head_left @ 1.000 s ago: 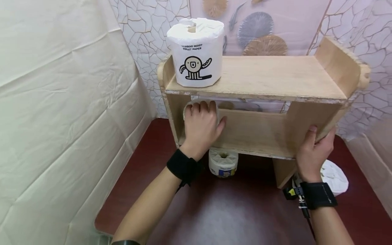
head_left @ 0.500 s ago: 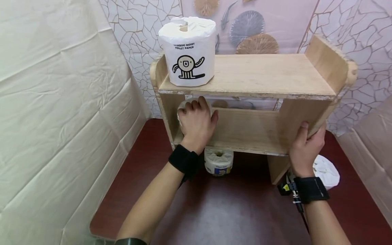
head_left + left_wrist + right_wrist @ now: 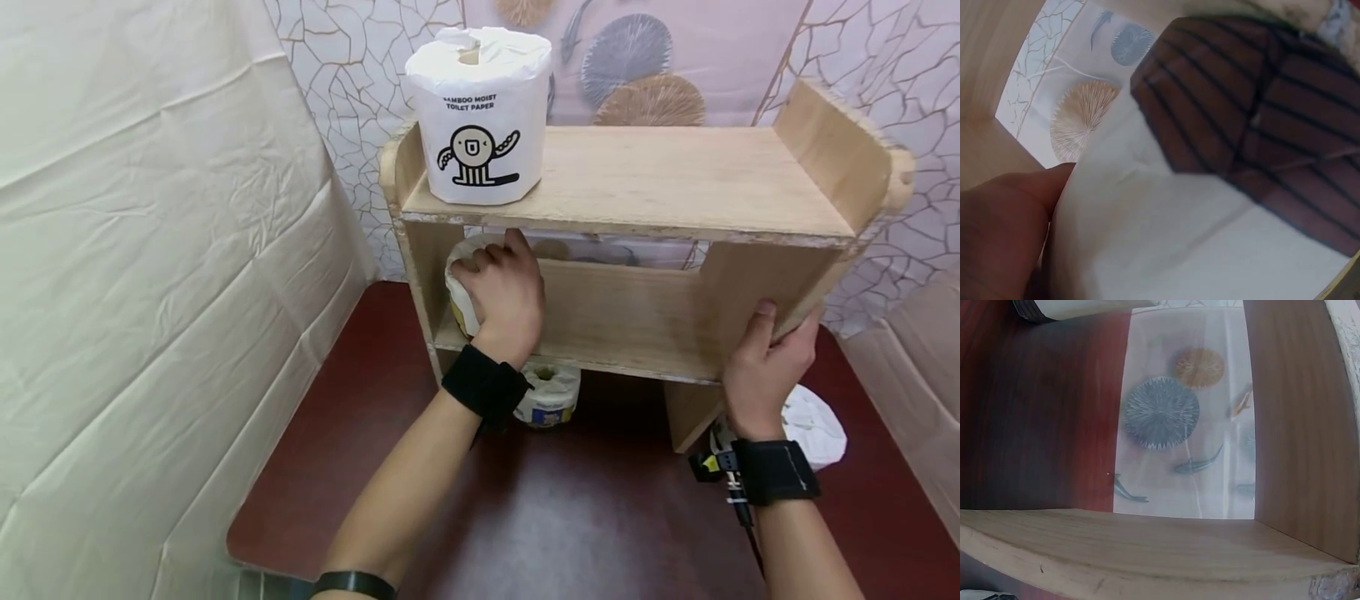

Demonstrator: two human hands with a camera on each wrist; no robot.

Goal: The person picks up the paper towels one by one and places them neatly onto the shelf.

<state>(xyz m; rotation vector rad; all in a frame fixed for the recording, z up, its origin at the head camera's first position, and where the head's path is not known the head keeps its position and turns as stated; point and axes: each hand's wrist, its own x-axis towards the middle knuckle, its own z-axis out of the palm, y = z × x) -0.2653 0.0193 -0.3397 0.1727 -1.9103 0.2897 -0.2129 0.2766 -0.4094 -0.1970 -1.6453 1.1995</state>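
A small wooden shelf (image 3: 660, 179) stands on the dark red table (image 3: 600, 517). In its middle level, against the left side panel, is a wrapped toilet paper roll (image 3: 465, 307). My left hand (image 3: 508, 287) grips this roll from its right side, fingers curled over the top. The left wrist view shows the roll's white wrapper (image 3: 1141, 225) with a brown striped print close up, and part of the hand at lower left. My right hand (image 3: 771, 375) holds the edge of the shelf's right side panel, thumb on the inner face. The right wrist view looks through the shelf's wooden frame (image 3: 1166, 550).
Another toilet paper roll (image 3: 483, 121) with a cartoon figure stands on the top board at left. Below the shelf, a roll (image 3: 553, 400) stands on the table. A white roll (image 3: 817, 429) stands right of the shelf, partly behind my right wrist. Cream fabric (image 3: 187, 250) lines the left.
My left hand has turned and shifted from the front of the roll round to its right, showing more of the roll's left side. My right hand keeps its hold on the shelf panel.
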